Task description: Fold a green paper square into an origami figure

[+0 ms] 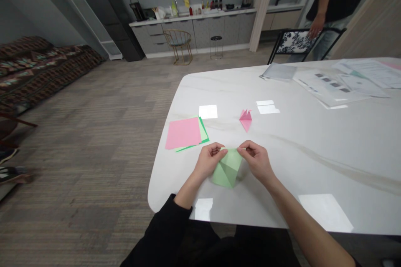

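Note:
A light green sheet of origami paper (231, 169) with creases across it is held between my two hands over the near part of the table. My left hand (209, 159) pinches its far left corner between thumb and fingers. At the far right corner, my right hand (256, 159) pinches the paper the same way. Beyond my hands lies a folded pink paper figure (246, 120) with pointed tips. To the left of my left hand is a stack of square paper (184, 132), pink on top with green sheets showing beneath.
The white marbled table (300, 129) has a rounded left edge. Printed papers (332, 85) and a grey folder (278, 71) lie at its far right. Another person's hand (317, 26) rests on a chair (296, 42) behind the table. A kitchen counter (194, 16) stands at the back.

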Tool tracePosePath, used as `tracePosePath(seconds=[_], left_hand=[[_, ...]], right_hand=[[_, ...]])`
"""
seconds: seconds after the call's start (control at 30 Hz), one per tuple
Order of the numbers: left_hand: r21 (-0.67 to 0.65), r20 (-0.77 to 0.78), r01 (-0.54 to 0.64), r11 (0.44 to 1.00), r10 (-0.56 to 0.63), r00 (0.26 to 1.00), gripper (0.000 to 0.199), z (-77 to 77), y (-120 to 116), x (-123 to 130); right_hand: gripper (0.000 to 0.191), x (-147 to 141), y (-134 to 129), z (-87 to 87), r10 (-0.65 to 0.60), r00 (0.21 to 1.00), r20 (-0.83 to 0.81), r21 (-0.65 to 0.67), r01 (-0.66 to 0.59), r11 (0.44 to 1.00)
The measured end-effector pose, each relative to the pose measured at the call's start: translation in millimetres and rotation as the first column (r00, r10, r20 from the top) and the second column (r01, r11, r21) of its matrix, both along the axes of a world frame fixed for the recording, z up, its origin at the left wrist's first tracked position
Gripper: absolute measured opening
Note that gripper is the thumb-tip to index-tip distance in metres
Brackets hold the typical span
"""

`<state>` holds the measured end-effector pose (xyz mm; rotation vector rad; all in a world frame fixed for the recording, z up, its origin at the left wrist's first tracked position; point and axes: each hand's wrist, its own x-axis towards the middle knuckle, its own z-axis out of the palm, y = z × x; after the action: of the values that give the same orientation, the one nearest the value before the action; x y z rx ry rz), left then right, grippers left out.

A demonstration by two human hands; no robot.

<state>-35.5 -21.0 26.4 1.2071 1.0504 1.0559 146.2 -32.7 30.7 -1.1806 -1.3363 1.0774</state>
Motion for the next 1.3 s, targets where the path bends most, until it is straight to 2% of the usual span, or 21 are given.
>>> tracePosePath(seconds=[0.1,0.23,0.33,0.47,0.63,0.83,1.03,1.2,1.3], left_hand=[[-0.019,-0.015,0.053,0.998,-0.053,0.998,0.028,0.4,1,-1],[0.080,-0.068,0.084,0.993,-0.079,0.995,0.022,1.9,1,-1],[0.103,-0.057,0.084,0.991,-0.079,0.995,0.019,3.3,0,0],[0.083,-0.048,0.050,0.995,-0.046,0.998,0.018,6.7,0,0],[0.077,-0.065,-0.001,0.997,0.006,0.998,0.018,9.7,1,0],[0.115,-0.073,0.046,0.992,-0.037,0.997,0.017,7.4,0,1],[-0.009,0.024,0.019,1.000,-0.019,1.000,0.022,3.1,1,1],[-0.053,0.054,0.066,0.996,-0.063,0.997,0.023,0.4,1,1],[-0.071,0.045,0.090,0.993,-0.087,0.995,0.024,-0.6,1,1]], right_hand=[[0.019,0,0,0.1,0.019,1.000,0.004,0.007,-0.019,1.000],[0.019,-3,-4,4.8,0.105,0.991,0.078,0.010,-0.106,0.994],[0.019,-5,-5,6.1,0.125,0.987,0.100,0.007,-0.126,0.992],[0.022,-4,-2,1.8,0.088,0.995,0.046,-0.036,-0.086,0.996],[0.023,1,1,-1.8,-0.046,0.999,0.004,-0.039,0.046,0.998],[0.017,-6,-2,2.5,0.112,0.991,0.070,-0.040,-0.109,0.993],[0.021,-1,0,-2.0,-0.008,0.998,0.062,-0.033,0.010,0.999],[0.018,1,0,-0.1,0.092,0.984,0.154,-0.058,-0.084,0.995],[0.020,0,1,-1.1,0.092,0.981,0.172,-0.070,-0.081,0.994]])
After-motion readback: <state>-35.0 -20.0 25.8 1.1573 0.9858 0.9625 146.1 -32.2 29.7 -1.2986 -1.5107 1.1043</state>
